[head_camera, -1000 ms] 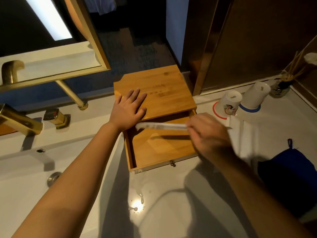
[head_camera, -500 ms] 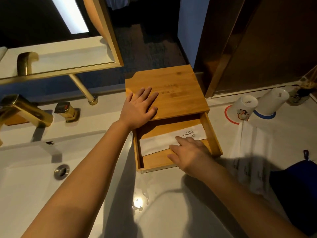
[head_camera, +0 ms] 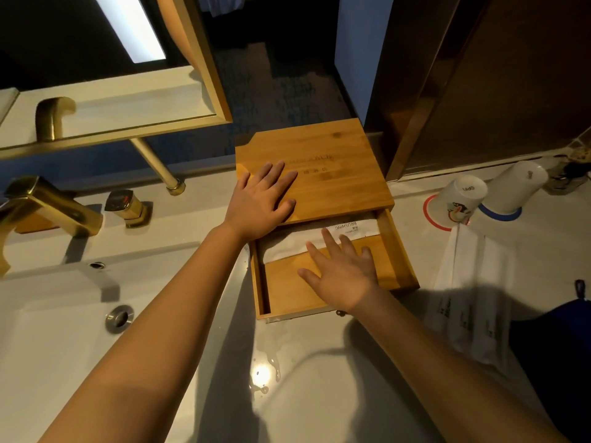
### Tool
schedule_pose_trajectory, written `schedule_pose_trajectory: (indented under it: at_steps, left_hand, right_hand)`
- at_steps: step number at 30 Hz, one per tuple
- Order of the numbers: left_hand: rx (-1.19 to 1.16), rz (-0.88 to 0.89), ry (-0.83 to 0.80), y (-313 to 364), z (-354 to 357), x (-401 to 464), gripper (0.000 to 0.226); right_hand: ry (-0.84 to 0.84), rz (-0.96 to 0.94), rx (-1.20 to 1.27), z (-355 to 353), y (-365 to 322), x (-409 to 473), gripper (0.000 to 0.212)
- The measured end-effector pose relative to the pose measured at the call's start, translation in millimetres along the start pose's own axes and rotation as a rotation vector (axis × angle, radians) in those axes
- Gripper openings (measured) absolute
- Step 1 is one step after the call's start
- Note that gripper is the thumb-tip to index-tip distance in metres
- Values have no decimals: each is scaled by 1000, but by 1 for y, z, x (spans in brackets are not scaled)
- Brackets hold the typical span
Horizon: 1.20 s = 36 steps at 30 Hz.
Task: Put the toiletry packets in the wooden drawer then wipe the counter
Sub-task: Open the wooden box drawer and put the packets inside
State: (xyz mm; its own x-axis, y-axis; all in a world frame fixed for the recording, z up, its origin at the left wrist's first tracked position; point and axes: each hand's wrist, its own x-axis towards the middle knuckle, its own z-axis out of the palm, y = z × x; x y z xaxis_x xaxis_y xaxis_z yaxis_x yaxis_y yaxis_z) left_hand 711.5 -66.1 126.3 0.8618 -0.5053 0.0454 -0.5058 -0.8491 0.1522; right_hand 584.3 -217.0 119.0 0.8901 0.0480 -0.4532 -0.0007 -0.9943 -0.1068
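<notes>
While spread flat, fingers apart and holding nothing, left hand (head_camera: 260, 208) pressed palm-down on the lid of the square bamboo wooden box (head_camera: 315, 169), near its front left corner. Below that lid, shallow wooden drawer (head_camera: 399, 254) pulled out toward the viewer, with a small metal knob (head_camera: 340, 313) on its front face. Inside, at the back, long white toiletry packet printed "BRUSHING" (head_camera: 355, 227) lying crosswise, partly tucked under the lid's edge. Right hand (head_camera: 343, 271) open over the drawer, fingers splayed, gripping nothing; fingertips (head_camera: 326, 233) touching or just over the packet's front edge, cannot tell which. Just right of the drawer, several more white printed toiletry packets (head_camera: 467, 282) lying side by side on the white glossy bench (head_camera: 303, 394), partly in shadow. Behind them, two upturned white cups (head_camera: 460, 199), one on a red-ringed coaster, one on a blue-ringed one. Dark blue cloth (head_camera: 559, 346) at the right edge of the bench. Left of the box, gold-coloured tap (head_camera: 48, 206) over the white basin (head_camera: 48, 330). Small wet patch catching the light on the bench in front of the drawer.
</notes>
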Motion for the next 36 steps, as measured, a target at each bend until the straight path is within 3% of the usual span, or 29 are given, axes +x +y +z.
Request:
schedule_pose_trajectory:
  at_steps: [8, 14, 20, 24, 28, 32, 36]
  left_hand:
    - [-9, 9, 13, 0, 0, 0, 61]
    - [-8, 10, 20, -2, 3, 1, 60]
    - [-3, 12, 25, -2, 3, 1, 60]
    - [-12, 14, 14, -3, 1, 0, 60]
    - [-9, 7, -1, -2, -1, 0, 61]
    - [-5, 6, -5, -2, 0, 0, 62]
    - [10, 9, -8, -5, 2, 1, 61]
  right_hand:
    - [146, 32, -56, 5, 0, 32, 59]
    - [106, 87, -53, 4, -10, 40, 60]
    - [266, -6, 115, 1, 0, 20, 57]
    - [258, 21, 208, 10, 19, -18, 56]
    - [618, -9, 297, 22, 46, -68, 43]
    - [737, 126, 390, 37, 80, -100, 41]
    - [611, 425, 326, 47, 128, -112, 42]
